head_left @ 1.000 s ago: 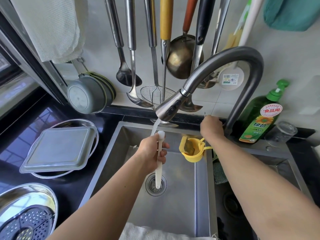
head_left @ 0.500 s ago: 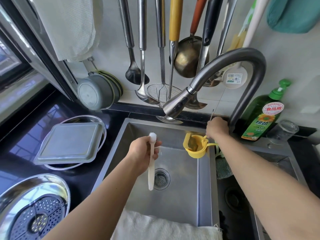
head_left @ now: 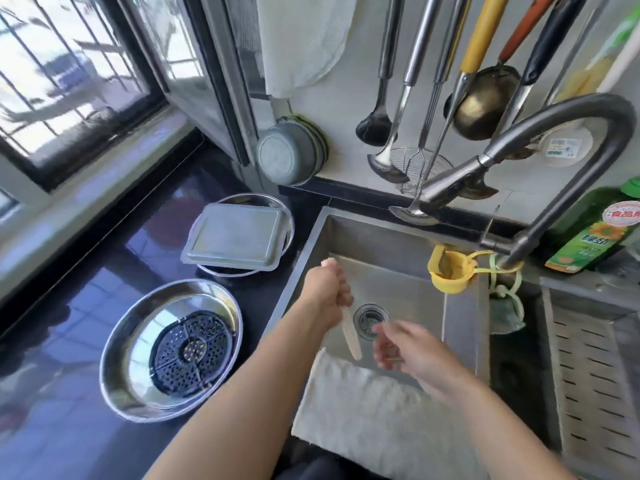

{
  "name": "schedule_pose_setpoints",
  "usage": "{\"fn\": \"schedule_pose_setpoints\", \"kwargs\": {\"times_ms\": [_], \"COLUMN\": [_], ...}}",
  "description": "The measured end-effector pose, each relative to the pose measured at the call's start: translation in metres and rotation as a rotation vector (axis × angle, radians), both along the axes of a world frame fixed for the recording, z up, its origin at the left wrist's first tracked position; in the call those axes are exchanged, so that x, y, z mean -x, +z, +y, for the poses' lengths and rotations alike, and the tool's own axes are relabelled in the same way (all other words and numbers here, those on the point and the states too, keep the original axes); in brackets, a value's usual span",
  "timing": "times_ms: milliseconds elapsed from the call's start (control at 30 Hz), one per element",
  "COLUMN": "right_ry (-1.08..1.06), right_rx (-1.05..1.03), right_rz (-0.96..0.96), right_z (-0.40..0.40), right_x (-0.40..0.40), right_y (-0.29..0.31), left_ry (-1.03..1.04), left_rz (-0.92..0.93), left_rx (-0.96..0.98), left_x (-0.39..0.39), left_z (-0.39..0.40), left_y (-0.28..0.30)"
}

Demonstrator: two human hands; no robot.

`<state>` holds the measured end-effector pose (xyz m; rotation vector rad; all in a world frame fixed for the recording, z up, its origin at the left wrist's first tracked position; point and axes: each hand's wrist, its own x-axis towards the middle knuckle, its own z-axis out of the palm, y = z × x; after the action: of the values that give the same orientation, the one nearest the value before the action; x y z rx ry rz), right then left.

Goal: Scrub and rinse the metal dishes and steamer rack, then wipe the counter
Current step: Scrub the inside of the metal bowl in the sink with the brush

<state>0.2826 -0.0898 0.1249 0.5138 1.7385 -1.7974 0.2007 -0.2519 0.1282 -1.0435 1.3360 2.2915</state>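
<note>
Left hand (head_left: 329, 292) grips the white brush (head_left: 349, 332) over the sink (head_left: 460, 317); right hand (head_left: 405, 348), blurred, fingers loosely spread.

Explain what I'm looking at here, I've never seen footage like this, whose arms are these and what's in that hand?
No machine here: a person wears a camera on the head, looking down at their own arms over a kitchen sink. The left hand grips a pale, slim-handled brush above the drain. The right hand is blurred and seems to hold nothing. On the dark counter sit a round metal dish holding a perforated steamer rack, and behind it a rectangular tray resting on another round dish. A white cloth hangs over the sink's front edge.
</note>
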Motion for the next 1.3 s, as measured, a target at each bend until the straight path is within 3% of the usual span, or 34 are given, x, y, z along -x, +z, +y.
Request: {"fn": "schedule_pose_setpoints", "kwargs": {"times_ms": [133,300,467,600,800,1000,1167,1300], "right_ry": [0.086,0.077,0.057,-0.012,-0.013,-0.177,-0.114,-0.190], "right_rx": [0.169,0.061,0.013,0.043,-0.016,0.065,-0.020,0.031], "right_rz": [-0.055,0.025,0.081,0.085,0.112,0.078,0.120,0.107], "right_z": [-0.052,-0.071,-0.071,-0.076,-0.072,-0.042,-0.042,-0.029], "right_x": [-0.009,-0.008,-0.014,-0.023,-0.033,-0.028,-0.036,-0.036], "right_y": [0.020,0.025,0.022,0.021,0.021,0.024,0.031,0.031], "left_ry": [0.157,0.185,0.146,0.111,-0.002,-0.103,-0.109,-0.184], "left_rz": [-0.083,0.032,0.159,0.164,0.016,0.113,0.054,0.143], "left_rx": [-0.057,-0.310,-0.420,-0.356,0.047,-0.163,0.090,-0.122], "left_x": [-0.005,-0.017,-0.033,-0.037,-0.021,-0.030,-0.023,-0.026], "left_z": [-0.016,-0.031,-0.046,-0.044,-0.017,0.011,0.025,0.021], "left_y": [0.009,0.006,0.000,0.006,0.006,0.021,0.015,0.017]}}
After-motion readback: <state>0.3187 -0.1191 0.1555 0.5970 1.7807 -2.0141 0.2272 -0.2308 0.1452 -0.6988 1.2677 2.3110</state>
